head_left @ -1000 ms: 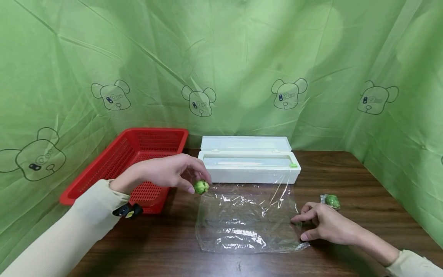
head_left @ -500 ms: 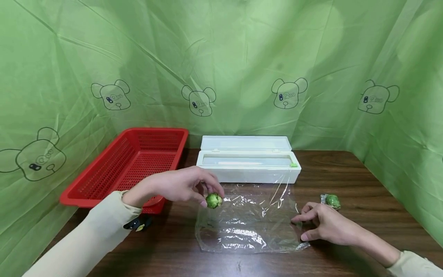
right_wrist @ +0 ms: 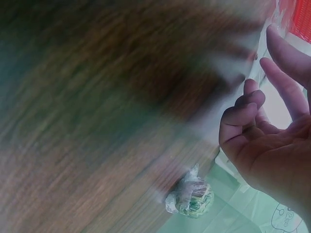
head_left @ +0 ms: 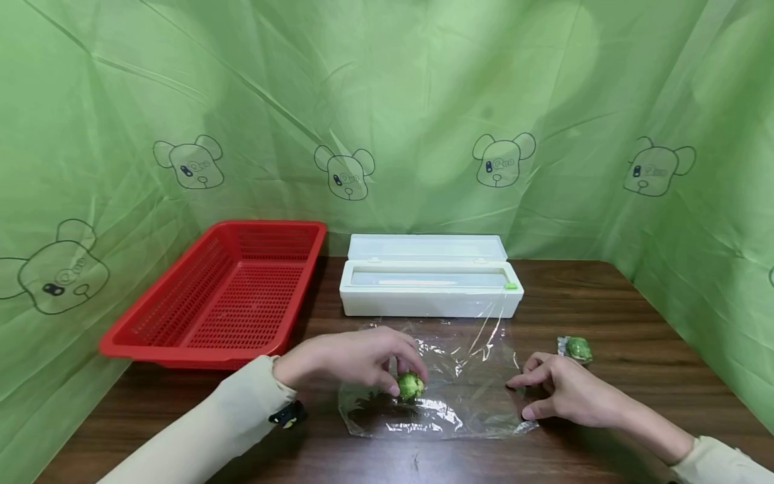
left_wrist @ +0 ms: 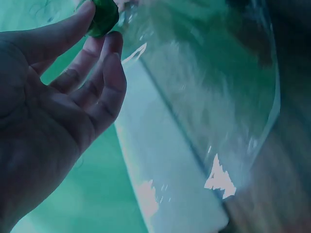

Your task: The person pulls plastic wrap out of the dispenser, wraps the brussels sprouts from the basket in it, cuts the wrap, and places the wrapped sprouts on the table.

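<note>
My left hand (head_left: pixel 369 359) pinches a small Brussels sprout (head_left: pixel 410 386) between thumb and fingers, low over a sheet of cling film (head_left: pixel 471 403). In the left wrist view the sprout (left_wrist: pixel 103 18) sits at the fingertips, near the top edge. The film lies spread on the table, running out from the front of a white cling film dispenser (head_left: pixel 429 304) with its lid up. My right hand (head_left: pixel 571 393) rests at the film's right edge, its thumb and forefinger apart and fingertips touching there. Beyond it lies another sprout wrapped in film (head_left: pixel 578 349), also seen in the right wrist view.
A red perforated basket (head_left: pixel 302 296) stands at the left on the dark wooden table (head_left: pixel 562 289). Green cloth (head_left: pixel 423 101) with printed bear faces encloses the back and sides. A small green slider (head_left: pixel 510 286) sits at the dispenser's right end.
My left hand has carried the sprout from beside the basket rightward and toward me, down over the middle of the film. The right hand has stayed at the film's edge.
</note>
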A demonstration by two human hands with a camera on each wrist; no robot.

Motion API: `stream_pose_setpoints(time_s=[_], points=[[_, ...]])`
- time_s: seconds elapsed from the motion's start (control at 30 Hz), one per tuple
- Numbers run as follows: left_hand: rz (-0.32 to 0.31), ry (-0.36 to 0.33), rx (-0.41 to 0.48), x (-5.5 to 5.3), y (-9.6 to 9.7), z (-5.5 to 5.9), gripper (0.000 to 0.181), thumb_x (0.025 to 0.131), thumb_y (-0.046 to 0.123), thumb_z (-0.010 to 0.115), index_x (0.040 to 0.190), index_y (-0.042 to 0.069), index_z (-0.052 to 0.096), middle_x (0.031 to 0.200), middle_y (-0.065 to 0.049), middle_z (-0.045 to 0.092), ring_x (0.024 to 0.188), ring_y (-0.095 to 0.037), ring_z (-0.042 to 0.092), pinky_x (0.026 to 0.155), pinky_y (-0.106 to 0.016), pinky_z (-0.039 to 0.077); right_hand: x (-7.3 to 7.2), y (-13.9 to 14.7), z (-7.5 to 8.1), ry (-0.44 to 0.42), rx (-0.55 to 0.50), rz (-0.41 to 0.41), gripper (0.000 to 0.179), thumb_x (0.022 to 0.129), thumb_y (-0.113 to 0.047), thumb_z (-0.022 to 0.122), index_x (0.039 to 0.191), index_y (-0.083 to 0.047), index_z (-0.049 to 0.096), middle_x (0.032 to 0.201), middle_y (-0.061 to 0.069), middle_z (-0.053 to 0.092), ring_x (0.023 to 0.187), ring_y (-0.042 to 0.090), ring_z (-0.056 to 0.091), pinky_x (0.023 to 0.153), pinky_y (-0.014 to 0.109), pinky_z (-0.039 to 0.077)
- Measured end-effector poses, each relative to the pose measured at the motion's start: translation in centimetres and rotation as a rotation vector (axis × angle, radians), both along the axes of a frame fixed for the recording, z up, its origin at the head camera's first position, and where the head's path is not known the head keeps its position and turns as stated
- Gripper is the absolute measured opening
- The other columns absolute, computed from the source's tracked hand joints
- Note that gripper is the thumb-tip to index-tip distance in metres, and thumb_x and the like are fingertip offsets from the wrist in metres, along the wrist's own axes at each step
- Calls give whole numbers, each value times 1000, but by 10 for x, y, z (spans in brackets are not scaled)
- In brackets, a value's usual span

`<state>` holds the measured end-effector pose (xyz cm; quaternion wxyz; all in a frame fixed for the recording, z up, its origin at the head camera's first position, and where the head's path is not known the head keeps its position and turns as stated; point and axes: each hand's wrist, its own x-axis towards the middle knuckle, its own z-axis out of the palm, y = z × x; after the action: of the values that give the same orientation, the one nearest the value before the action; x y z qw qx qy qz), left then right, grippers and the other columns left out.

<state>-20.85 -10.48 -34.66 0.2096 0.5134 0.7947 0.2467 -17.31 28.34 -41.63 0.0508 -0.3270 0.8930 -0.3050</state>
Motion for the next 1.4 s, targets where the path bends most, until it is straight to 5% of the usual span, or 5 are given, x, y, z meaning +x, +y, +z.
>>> stream_pose_setpoints(time_s=[0.47,1.13,1.4], points=[[-24,80,-78,-3,32,-36,47,87,0,82,131,15,73,124,8,65,95,2,58,88,-16,49,2,-1,1,10,23,-21,44,79,-33,92,117,-12,82,100,-6,55,87,6,46,71,26,41],[-33,80,-69,4,34,-40,54,84,8,87,135,18,72,112,11,62,92,0,59,84,-16,49,12,-6,10,38,-65,52,33,88,-23,87,115,-5,81,97,-8,59,85,5,53,68,25,46],[76,146,-7,19,2,-37,44,86,24,88,126,17,71,110,9,64,94,-2,59,84,-18,48,24,-4,9,49,-96,115,34,85,-31,89,114,-14,83,102,-9,62,87,9,59,69,24,48]])
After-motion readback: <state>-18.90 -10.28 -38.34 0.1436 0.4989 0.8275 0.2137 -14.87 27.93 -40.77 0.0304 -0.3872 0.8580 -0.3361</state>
